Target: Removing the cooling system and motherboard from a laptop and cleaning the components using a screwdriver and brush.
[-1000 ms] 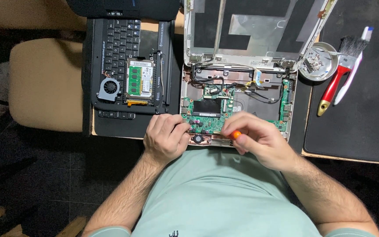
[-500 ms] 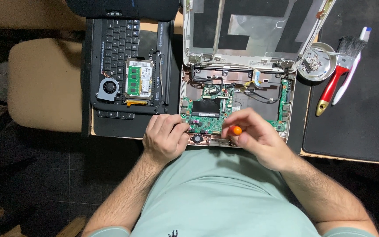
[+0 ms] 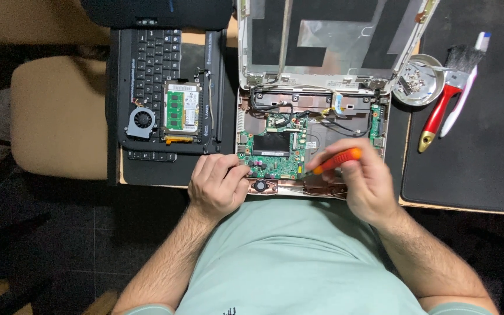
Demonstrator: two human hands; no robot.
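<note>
Right hand, pinching an orange-handled screwdriver, may slip and gouge the green motherboard beside the loosely curled left hand bracing it.

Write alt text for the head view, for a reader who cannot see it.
Seen from above, a person's right hand holds an orange screwdriver over the green board of an opened laptop, while the left hand rests on the board's near left edge. A keyboard with a small fan lies to the left; a screw dish and red brush lie right.
</note>
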